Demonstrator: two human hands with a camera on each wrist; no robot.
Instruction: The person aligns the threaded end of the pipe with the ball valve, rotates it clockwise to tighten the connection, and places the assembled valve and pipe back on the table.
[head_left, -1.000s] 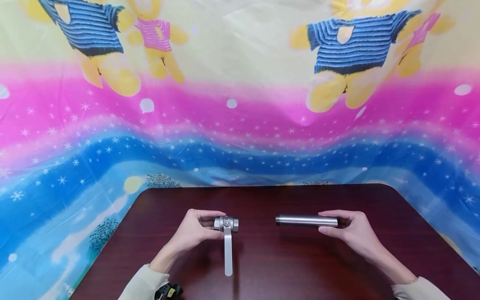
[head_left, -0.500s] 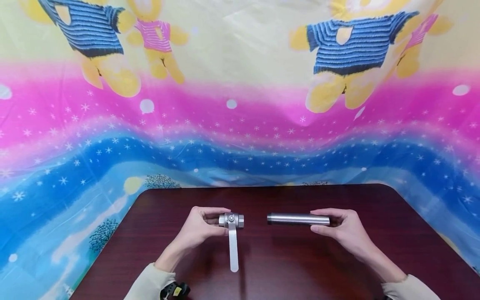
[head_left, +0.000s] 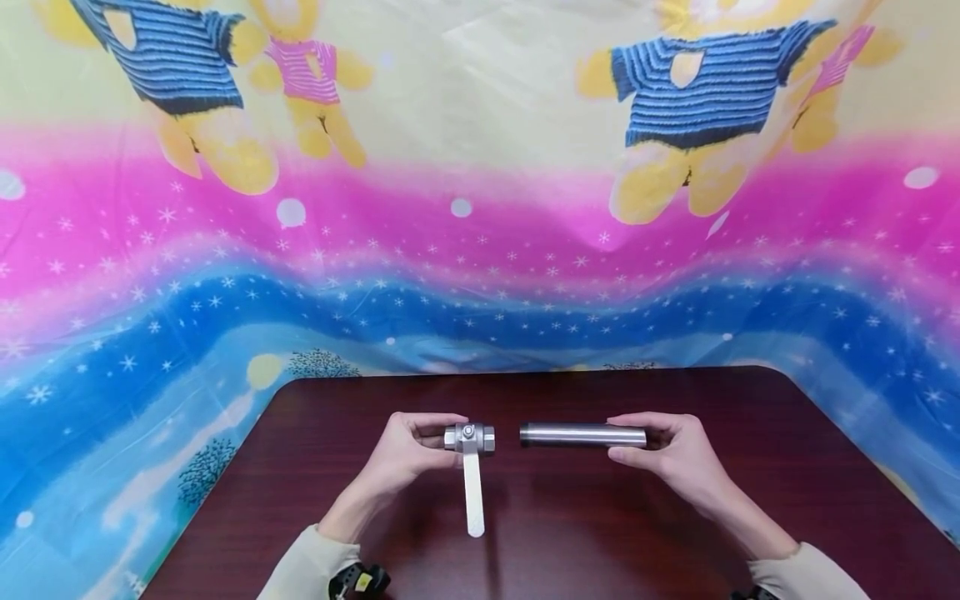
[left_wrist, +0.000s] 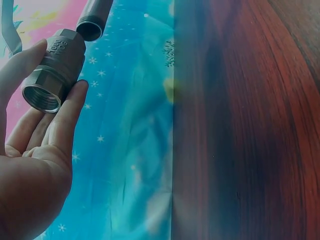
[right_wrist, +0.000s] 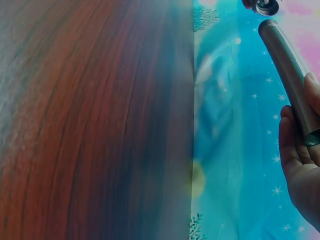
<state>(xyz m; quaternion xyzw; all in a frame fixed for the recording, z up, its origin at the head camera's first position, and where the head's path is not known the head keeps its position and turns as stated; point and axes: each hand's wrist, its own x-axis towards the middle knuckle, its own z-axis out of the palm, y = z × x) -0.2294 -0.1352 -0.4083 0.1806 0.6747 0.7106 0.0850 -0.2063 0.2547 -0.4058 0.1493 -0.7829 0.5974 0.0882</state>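
Note:
My left hand (head_left: 411,450) pinches a steel ball valve (head_left: 469,437) between thumb and fingers at its left end. The valve's long flat lever (head_left: 474,496) points toward me. Threads show inside the valve's open end (left_wrist: 42,98) in the left wrist view. Across a small gap, my right hand (head_left: 675,454) grips a steel pipe (head_left: 577,435) near its right end. The pipe's threaded end (right_wrist: 268,24) faces the valve, roughly in line with it. Both are held above the table, apart from each other.
A dark red wood-grain table (head_left: 600,533) lies below both hands. Behind it hangs a printed curtain (head_left: 465,275) with bears and snowflakes. A black wrist strap (head_left: 358,579) sits at my left sleeve.
Both hands have moved inward, the valve to the right and the pipe to the left, so the gap between them has narrowed. Each hand keeps its hold.

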